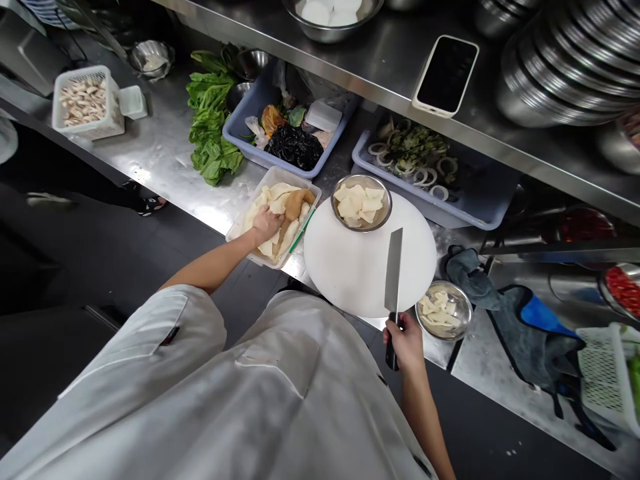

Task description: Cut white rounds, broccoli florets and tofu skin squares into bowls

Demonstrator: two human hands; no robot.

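Note:
My left hand (267,224) reaches into a clear plastic tub (235,230) of large, pale, floppy food pieces (277,195), with one browner piece (299,202) among them. Its fingers are curled down into the pieces, and the fingertips are hidden. My right hand (406,343) is closed around the black handle of a kitchen knife (394,270). The blade lies over the right part of a round white cutting board (345,273). At the board's far edge stands a metal bowl (363,227) with cut pale slices (361,201). Close to my right hand is a second metal bowl (463,327) of similar slices.
Behind the board sit a blue-grey bin (250,155) of mixed food and another bin (465,212) with onion rings. Leafy greens (215,113) lie left. A shelf edge (350,77) crosses above, carrying a phone (447,75). Grey gloves (520,333) lie right. A person's foot (150,205) shows left.

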